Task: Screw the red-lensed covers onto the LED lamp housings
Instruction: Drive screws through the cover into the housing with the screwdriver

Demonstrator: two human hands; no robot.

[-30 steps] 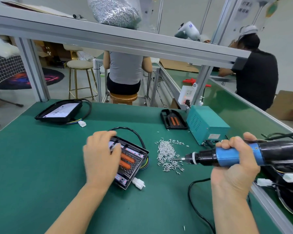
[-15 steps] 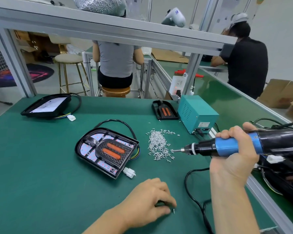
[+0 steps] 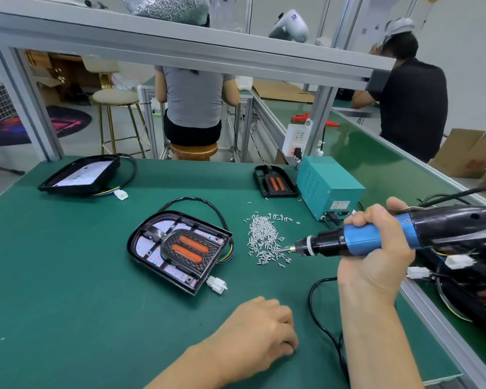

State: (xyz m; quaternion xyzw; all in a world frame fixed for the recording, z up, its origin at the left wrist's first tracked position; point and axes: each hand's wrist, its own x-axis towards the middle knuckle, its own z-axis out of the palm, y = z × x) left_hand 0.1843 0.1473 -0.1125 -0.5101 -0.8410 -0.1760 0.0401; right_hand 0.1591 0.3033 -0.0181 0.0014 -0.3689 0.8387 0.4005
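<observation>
Lamp housing (image 3: pixel 177 249) lay flat at frame centre on green bench mat (image 3: pixel 68 290), red-lensed cover (image 3: pixel 190 248) seated in it, long axis running upper left to lower right, rounded end toward the left. White connector (image 3: pixel 216 284) just beside its lower corner. Screw pile (image 3: pixel 264 240) right of it. Electric screwdriver (image 3: pixel 376 240) gripped in right hand (image 3: pixel 376 256), bit pointing left into the pile; rear cut off at the right edge. Left hand (image 3: pixel 253 335) curled knuckles-up on the mat, lower centre; contents, if any, hidden.
</observation>
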